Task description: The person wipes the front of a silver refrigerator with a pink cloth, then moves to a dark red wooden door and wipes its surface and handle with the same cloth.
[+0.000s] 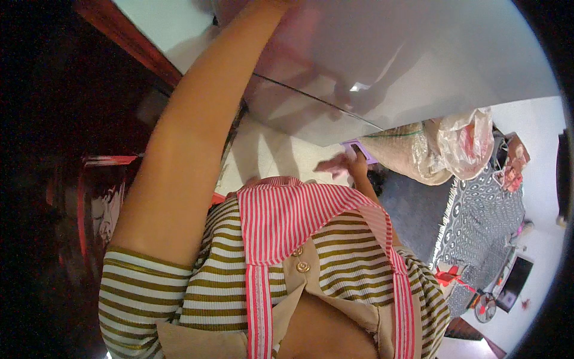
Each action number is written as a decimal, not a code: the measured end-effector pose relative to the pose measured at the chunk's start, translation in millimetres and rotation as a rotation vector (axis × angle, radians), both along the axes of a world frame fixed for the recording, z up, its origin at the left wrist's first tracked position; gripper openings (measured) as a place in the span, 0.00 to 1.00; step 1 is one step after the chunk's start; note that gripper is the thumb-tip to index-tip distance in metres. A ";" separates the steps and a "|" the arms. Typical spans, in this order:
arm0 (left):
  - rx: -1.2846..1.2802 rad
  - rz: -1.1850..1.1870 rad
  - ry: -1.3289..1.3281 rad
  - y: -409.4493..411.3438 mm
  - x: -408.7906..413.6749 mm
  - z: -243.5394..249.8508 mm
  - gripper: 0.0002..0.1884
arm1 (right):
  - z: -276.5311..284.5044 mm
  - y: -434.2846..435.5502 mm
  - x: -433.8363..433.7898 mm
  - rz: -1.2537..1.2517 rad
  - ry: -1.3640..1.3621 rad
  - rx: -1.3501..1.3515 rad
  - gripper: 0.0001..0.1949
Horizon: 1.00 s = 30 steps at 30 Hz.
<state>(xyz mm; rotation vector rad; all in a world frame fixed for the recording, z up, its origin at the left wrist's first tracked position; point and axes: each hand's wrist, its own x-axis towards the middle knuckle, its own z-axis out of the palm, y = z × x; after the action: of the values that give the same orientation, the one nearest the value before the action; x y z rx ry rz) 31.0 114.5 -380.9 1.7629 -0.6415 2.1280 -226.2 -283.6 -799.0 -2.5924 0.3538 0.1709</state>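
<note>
My left arm reaches up past the top edge of the view, so my left hand is out of sight. It stretches over a glossy grey cabinet-like surface, perhaps a refrigerator point(403, 58), crossed by a dark seam. Lower down, my right hand point(343, 165) is blurred, with its fingers apart and nothing visible in them. Close behind it is a purple plastic frame point(370, 155); whether they touch is unclear. A red-and-white striped apron point(287, 224) hangs over my striped top.
Right of the grey surface stand a woven sack point(403, 157) and a clear plastic bag point(468, 143). Beyond lies a bed with a patterned cover point(480, 215), near a fan point(485, 308) and a dark screen point(515, 282). A reddish-brown wooden edge point(134, 42) runs along the upper left.
</note>
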 end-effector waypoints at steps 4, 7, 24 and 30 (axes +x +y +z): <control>0.031 -0.008 -0.076 2.1 -2.8 5.7 0.25 | -21.6 -72.7 -84.4 -0.212 0.092 0.188 0.26; -0.026 0.059 0.142 4.4 -11.9 6.8 0.24 | 11.5 -79.1 -94.9 -0.528 0.089 0.033 0.19; -0.002 0.130 0.161 -0.4 -39.2 29.9 0.24 | 420.0 -19.3 67.7 0.109 -1.146 0.492 0.34; 0.029 0.121 0.081 -2.0 -28.1 21.2 0.25 | 429.2 -18.2 97.7 0.104 -1.159 0.666 0.39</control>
<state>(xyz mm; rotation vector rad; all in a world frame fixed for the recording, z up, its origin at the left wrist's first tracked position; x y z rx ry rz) 2.8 112.6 -359.7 1.9376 -0.5602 2.1216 -128.5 -301.8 -369.8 -1.6704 -0.2380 -0.9682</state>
